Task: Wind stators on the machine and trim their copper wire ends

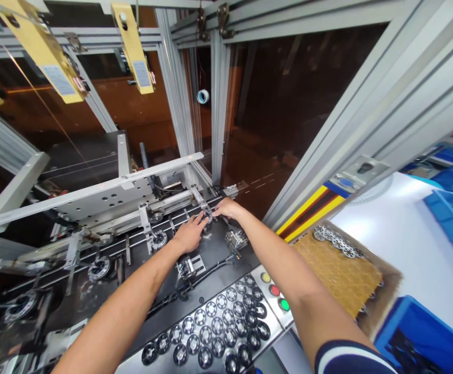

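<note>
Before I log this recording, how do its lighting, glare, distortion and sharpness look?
Head view: glare washes out part of the smooth white tabletop; the large dark-brown panel looks dim; thick silver metal beams splay, likely from wide-angle distortion; bare left hand and bare right hand look clear, but fine detail between them is hard to make out.

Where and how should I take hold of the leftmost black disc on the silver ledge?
Probably pinch the disc by its outer rim, coming from above and its left. It appears to lie flat, its round edge standing proud of the silver ledge; the neighbouring disc sits close on its right, leaving little finger room there.
</note>
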A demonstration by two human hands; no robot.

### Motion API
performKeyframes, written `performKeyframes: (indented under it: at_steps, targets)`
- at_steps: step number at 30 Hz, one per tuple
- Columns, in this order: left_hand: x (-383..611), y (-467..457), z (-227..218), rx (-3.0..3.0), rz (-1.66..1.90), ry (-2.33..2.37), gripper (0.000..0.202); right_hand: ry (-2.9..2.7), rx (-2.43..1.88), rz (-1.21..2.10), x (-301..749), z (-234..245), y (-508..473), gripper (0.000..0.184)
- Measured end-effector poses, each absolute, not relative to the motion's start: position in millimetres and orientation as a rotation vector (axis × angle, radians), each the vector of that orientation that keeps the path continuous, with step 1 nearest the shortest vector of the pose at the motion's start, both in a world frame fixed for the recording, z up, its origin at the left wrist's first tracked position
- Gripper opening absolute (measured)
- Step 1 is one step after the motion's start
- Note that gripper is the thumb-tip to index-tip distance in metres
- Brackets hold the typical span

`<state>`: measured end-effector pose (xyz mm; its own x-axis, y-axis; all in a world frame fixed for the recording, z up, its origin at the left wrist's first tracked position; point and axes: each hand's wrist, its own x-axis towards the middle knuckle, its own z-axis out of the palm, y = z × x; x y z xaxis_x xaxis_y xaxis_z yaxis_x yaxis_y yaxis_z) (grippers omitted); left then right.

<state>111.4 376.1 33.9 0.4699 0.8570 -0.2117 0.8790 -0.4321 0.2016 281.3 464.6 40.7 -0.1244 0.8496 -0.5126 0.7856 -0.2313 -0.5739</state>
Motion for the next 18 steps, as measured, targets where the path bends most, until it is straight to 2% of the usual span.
performKeyframes:
  at_steps: [18]
  targets:
    - [110.2, 376.4, 27.9, 2.459, -0.141, 1.495, 0.058, -1.788, -2.027, 1.440, 279.0, 43.6, 463.6, 0.028]
